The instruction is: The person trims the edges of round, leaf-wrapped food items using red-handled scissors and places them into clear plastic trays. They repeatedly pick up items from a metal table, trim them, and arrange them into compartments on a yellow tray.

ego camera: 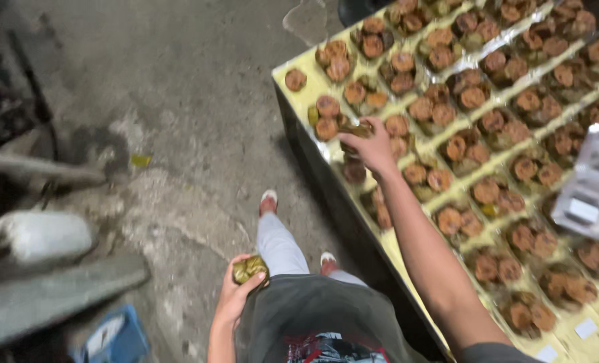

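Fingers [363,129] of the right hand [370,144] are closing around a small round brown pastry in a clear shiny wrap [354,130], lifting it at the near-left part of the long yellow-topped surface [304,97]. Left hand [235,296] is hanging low beside the grey trouser leg [277,245], its fingers curling under a second wrapped pastry with a greenish-gold sheen [249,268] and cupping it from below, probably so the slippery wrap is not sliding out. Rows of round brown pastries in clusters [474,144] are sitting in strips across the surface, grouped in twos and threes, likely so each cluster is staying within arm's reach from the edge. One single pastry [295,79] is lying apart at the corner. Clear plastic clamshell packages [592,191] are resting at the right side, over the pastry rows, each bearing a small pale rectangular label. Small white square labels [586,328] are lying flat near the lower right corner. Blue box [114,336] is standing on the rough grey concrete floor [178,101] at the lower left.
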